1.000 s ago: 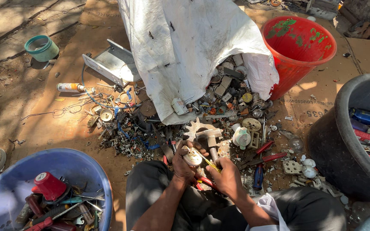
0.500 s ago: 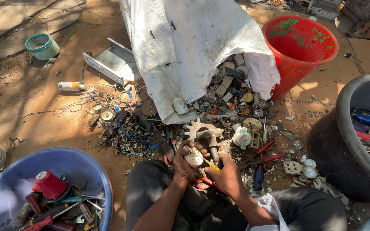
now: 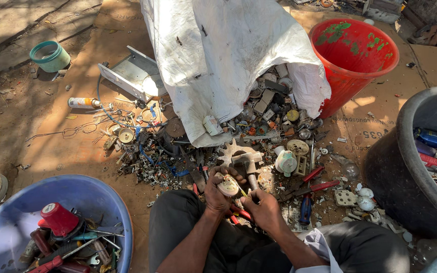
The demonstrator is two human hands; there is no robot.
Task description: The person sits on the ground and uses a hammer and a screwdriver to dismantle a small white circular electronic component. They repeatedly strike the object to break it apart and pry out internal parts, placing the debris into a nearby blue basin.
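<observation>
I sit on the ground with my knees apart. My left hand (image 3: 219, 191) grips a small round cream-coloured fitting (image 3: 228, 185). My right hand (image 3: 261, 206) holds a thin yellow-handled tool (image 3: 242, 191) whose tip rests against that fitting. Just beyond my hands lie a hammer (image 3: 249, 167) and a toothed metal gear (image 3: 231, 150). A pile of mixed scrap parts (image 3: 274, 108) spills from a white sack (image 3: 218, 55).
A blue basin (image 3: 84, 194) with scrap stands at lower left, a red bucket (image 3: 355, 55) at upper right, a black tub (image 3: 405, 162) at right. Red-handled pliers (image 3: 312, 184), a blue-handled screwdriver (image 3: 305, 208), a spray can (image 3: 83, 102) and a metal bracket (image 3: 127, 78) lie around.
My hands have stayed in place over the fitting, with only slight shifts of the fingers and the tool.
</observation>
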